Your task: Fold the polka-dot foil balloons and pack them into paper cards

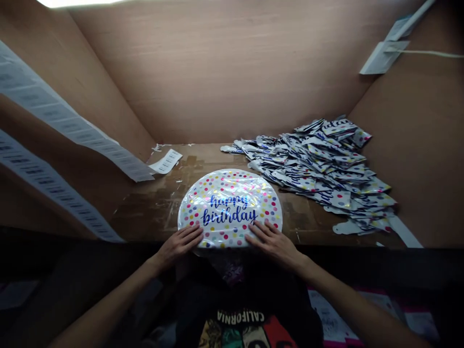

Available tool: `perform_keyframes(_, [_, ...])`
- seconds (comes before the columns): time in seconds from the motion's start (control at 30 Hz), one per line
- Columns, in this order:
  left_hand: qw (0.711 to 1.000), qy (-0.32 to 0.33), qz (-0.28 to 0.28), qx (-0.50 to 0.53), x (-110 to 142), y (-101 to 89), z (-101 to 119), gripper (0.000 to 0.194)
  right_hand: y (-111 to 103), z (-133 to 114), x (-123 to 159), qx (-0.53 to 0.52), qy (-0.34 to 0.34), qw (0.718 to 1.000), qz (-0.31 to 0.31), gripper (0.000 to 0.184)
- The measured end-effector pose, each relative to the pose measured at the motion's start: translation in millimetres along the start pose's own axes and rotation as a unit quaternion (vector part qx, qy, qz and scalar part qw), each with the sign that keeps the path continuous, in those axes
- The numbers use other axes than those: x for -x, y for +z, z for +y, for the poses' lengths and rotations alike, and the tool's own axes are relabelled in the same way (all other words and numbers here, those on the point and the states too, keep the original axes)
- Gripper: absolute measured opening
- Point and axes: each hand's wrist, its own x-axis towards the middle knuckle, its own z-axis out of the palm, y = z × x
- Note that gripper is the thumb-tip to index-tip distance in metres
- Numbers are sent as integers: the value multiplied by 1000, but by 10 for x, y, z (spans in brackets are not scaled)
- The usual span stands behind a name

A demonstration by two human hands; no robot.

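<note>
A round foil balloon (229, 209) printed with "happy birthday" in blue script among multicoloured polka dots is laid flat at the near edge of a scuffed wooden workbench (300, 227), roughly central between the side walls. Both bare hands are placed on its near rim. The left hand (177, 245) is set on the near left of the balloon, its fingers (191, 233) lying flat and slightly spread across the foil. The right hand (273, 245) is set on the near right, its fingers (259, 232) spread in the same way. The balloon is touched from above by both hands, and no pinch or grip is seen. Just beside it on the right, a large heap of flattened foil balloons (319, 166) is piled towards the far right corner, with a white foil neck (347, 227) showing at its near end. Long strips of barcode labels (54, 101) are hung down the left side, and a loose barcode label sheet (166, 161) is lying at the far left of the bench. Wood-veneer panels (203, 72) enclose the far side. A white paper bracket (384, 57) is fixed high on the right, and a dark T-shirt (241, 316) lettered "CALIFORNIA" is seen below the hands
</note>
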Motion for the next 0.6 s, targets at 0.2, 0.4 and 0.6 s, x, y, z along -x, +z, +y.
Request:
perform_keyframes(0.2, [917,-317,41,238,-301,-163,-131,43,-179,470,-112,-196,166,963,84,30])
perform_keyframes(0.4, [812,-458,3,361,-684,-240,-437,54,-331,946,-391,-362,253,897,28,26])
perform_keyframes(0.6, [839,-457,24,293,-597,-221,-318,52,-231,1045,-404,-247,384,887,70,53])
